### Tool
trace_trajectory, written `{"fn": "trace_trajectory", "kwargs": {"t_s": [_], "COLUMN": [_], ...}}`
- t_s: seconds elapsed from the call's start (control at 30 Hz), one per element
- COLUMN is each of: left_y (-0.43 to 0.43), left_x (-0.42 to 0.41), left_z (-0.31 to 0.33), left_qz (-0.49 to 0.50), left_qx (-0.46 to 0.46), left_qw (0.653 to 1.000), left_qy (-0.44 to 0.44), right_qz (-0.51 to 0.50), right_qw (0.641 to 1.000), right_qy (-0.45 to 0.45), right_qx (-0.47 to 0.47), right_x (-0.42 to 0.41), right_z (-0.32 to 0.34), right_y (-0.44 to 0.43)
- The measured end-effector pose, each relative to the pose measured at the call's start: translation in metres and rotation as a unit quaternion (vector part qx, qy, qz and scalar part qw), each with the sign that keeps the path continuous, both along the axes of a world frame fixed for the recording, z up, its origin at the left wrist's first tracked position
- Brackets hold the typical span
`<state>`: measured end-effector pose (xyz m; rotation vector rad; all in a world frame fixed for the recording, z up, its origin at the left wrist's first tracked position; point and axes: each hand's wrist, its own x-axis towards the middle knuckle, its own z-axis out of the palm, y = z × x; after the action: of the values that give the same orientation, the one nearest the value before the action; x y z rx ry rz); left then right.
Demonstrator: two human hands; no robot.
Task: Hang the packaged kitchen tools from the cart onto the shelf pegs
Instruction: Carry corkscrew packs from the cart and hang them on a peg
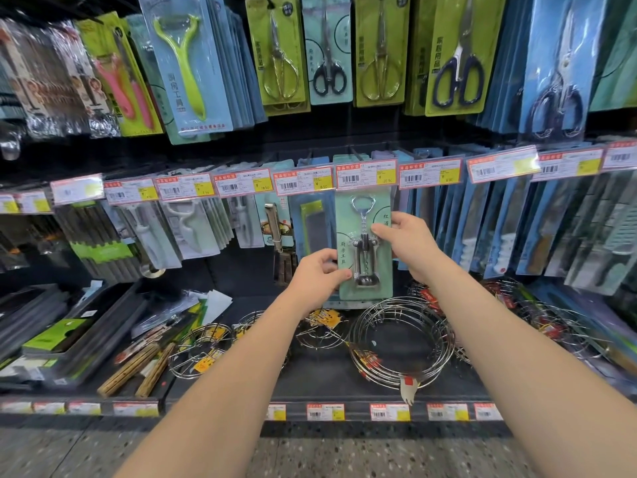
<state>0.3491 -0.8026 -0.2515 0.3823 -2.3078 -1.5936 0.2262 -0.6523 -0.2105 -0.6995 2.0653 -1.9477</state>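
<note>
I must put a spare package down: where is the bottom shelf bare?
A bare patch of the bottom shelf lies near its front edge, between the small wire racks and the large wire rings. Crowded: black trays and wooden-handled tools left, wire stands right.

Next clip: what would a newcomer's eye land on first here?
At centre, the left hand and right hand pinch a pale green corkscrew package by its edges, under the price tag rail. Upper left hangs a lime peeler; black-handled scissors hang upper right, and wire racks lie on the bottom shelf.
</note>
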Motion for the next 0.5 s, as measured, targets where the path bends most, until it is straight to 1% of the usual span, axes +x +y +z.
{"fn": "trace_trajectory", "kwargs": {"t_s": [0.23, 0.33, 0.43, 0.5], "left_y": [0.004, 0.000, 0.000, 0.000], "left_x": [0.001, -0.006, -0.014, -0.016], "left_z": [-0.003, 0.001, 0.007, 0.012], "left_qz": [-0.003, 0.020, 0.052, 0.057], "left_qx": [0.008, -0.003, -0.025, -0.039], "left_qw": [1.000, 0.999, 0.997, 0.996], "left_qy": [-0.015, -0.025, -0.046, -0.065], "right_qz": [-0.008, -0.011, -0.034, -0.057], "right_qw": [0.999, 0.999, 0.998, 0.996], "right_qy": [0.004, 0.001, -0.013, -0.015], "right_qx": [0.044, 0.047, 0.059, 0.074], "right_x": [-0.006, -0.012, -0.017, -0.024], "right_z": [-0.005, 0.001, 0.009, 0.011], "right_y": [0.000, -0.006, -0.014, -0.021]}}
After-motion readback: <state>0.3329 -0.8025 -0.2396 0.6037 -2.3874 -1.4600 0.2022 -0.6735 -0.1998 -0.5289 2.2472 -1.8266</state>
